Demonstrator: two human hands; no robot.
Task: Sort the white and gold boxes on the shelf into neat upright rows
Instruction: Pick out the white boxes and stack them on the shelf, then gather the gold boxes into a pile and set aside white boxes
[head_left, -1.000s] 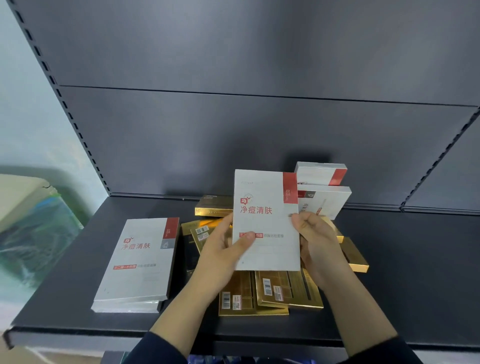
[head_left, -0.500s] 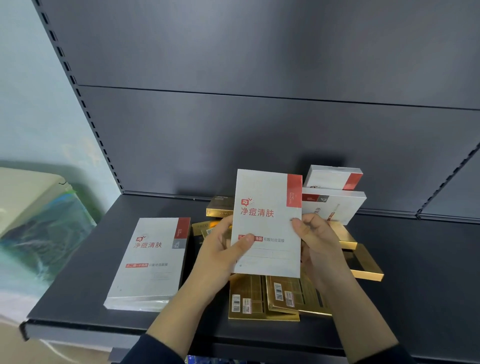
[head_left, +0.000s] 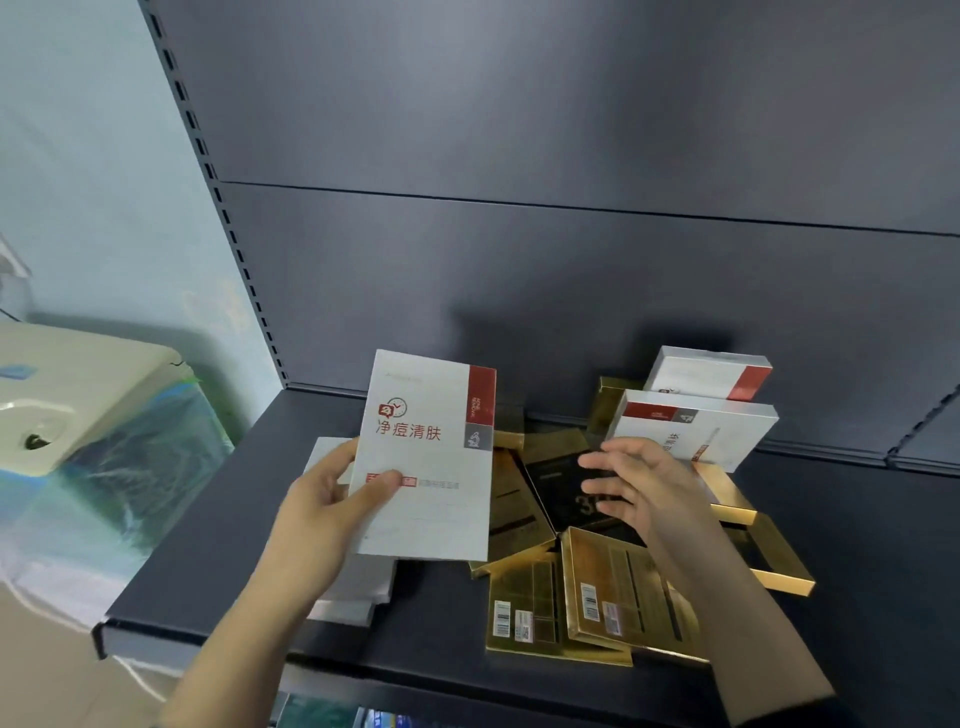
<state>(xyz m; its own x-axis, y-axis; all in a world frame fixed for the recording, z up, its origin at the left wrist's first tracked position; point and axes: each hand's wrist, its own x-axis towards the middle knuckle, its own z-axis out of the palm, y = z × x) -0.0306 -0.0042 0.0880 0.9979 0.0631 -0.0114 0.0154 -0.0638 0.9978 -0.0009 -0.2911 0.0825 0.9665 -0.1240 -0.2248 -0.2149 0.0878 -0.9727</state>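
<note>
My left hand (head_left: 327, 512) grips a white box with a red corner stripe (head_left: 426, 457) by its lower left edge, thumb on the front, holding it upright above the shelf. Under it lie flat white boxes (head_left: 353, 587). My right hand (head_left: 639, 491) hovers open with spread fingers over a heap of gold boxes (head_left: 587, 597), touching nothing I can see. Two more white boxes (head_left: 696, 431) are stacked at the back right, on top of gold ones. A black-faced gold box (head_left: 561, 483) lies in the middle of the heap.
The dark grey shelf (head_left: 218, 561) has a dark back panel and a slotted upright at the left. Left of the shelf stands a cream-coloured object on plastic-wrapped goods (head_left: 104, 441). A gold box (head_left: 779, 561) lies flat at the right.
My right hand has let go of the white box and moved right over the gold heap. My left hand alone has carried the box left, over the flat white boxes.
</note>
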